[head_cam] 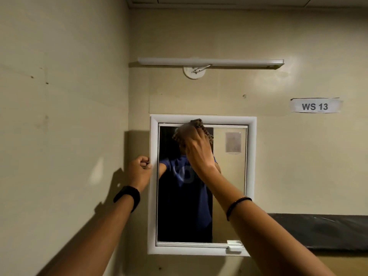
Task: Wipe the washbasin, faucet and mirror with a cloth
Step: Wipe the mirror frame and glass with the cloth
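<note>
A white-framed mirror [229,196] hangs on the beige wall straight ahead. My right hand [199,150] presses a bunched cloth [196,124] against the top edge of the glass, near the upper frame. The cloth is mostly hidden under my fingers and looks blurred. My left hand [140,170] grips the mirror's left frame edge about a third of the way down, fingers curled around it. The glass reflects a person in a blue shirt. Washbasin and faucet are out of view.
A tube light fixture [211,62] runs above the mirror, with a round ceiling-rose plate [194,72] under it. A paper label reading WS 13 [315,105] is on the wall at right. A dark strip [322,232] crosses the wall at lower right. A side wall stands at left.
</note>
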